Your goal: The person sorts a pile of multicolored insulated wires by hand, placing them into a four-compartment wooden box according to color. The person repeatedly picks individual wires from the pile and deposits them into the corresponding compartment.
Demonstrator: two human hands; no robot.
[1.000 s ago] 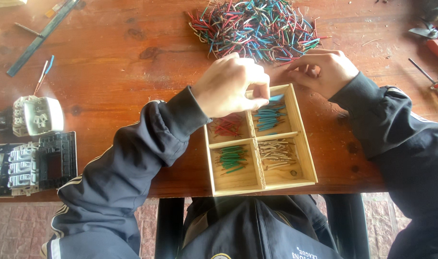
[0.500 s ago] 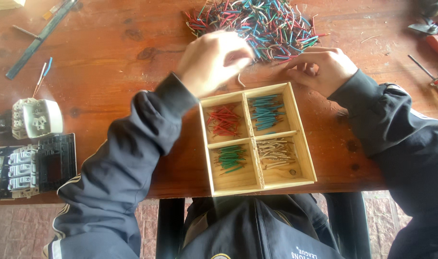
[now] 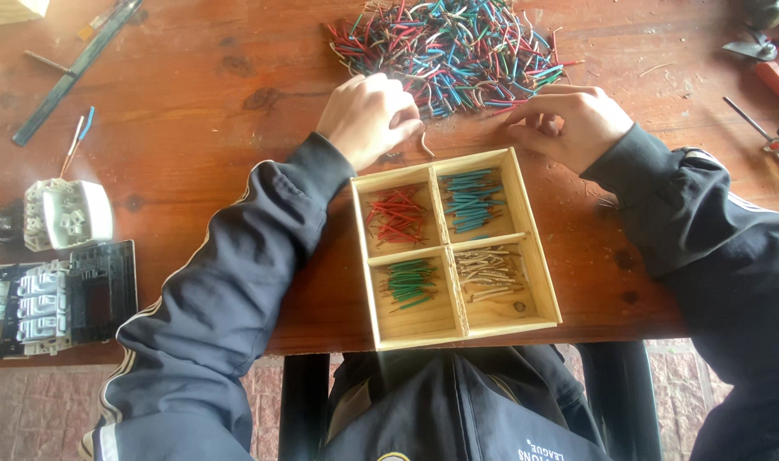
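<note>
A heap of short wire pieces (image 3: 458, 43) in red, blue, green and pale colours lies at the far middle of the wooden table. In front of it stands a wooden tray (image 3: 447, 242) with four compartments: red pieces far left, blue far right, green near left, pale near right. My left hand (image 3: 368, 115) rests at the heap's near edge, its fingers pinched on a pale wire piece (image 3: 425, 145) that curls down toward the tray. My right hand (image 3: 569, 119) lies cupped on the table at the heap's right edge, fingertips down; what is under it is hidden.
On the left lie a white socket part (image 3: 65, 213), a block of circuit breakers (image 3: 23, 303) and a black plate (image 3: 99, 290). A dark ruler (image 3: 74, 68) lies far left. Red-handled pliers (image 3: 778, 77) and a screwdriver (image 3: 761, 128) lie at the right edge.
My left hand has moved from above the tray's blue compartment back to the heap's near edge and now pinches a pale wire piece. My right hand has stayed in place.
</note>
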